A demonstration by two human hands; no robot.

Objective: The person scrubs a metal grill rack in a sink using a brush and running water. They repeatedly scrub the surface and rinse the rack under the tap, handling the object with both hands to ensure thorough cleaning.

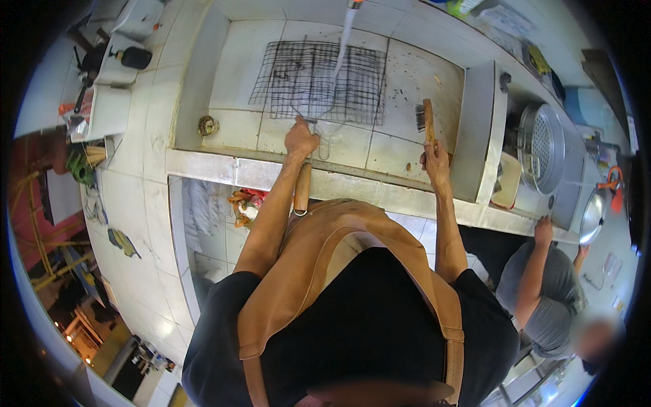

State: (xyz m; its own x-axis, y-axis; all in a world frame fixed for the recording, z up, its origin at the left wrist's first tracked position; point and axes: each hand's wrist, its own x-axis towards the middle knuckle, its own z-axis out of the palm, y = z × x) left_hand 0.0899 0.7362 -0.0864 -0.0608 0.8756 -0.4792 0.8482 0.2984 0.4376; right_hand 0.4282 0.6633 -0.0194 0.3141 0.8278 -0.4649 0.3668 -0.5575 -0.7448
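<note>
A hinged wire grill basket [300,71] lies in a white-tiled sink [239,129], its dark mesh flat on the basin floor. My left hand [302,139] grips the basket's metal frame where the mesh meets the handle. Its wooden handle [303,187] reaches back over the sink's front edge beside my wrist. Water [347,33] streams from above onto the mesh. In my right hand [436,160], to the right of the basket, is a wire brush [428,119] with a wooden handle. The brush's dark bristles point left, apart from the mesh.
Dark specks dot the sink's right side. A round fitting [207,126] sits at the left corner. Beyond the right divider stand a perforated metal steamer pot [543,147] and a rectangular container [507,180]. Another person [544,300] stands at the right. A green cloth [123,242] lies left.
</note>
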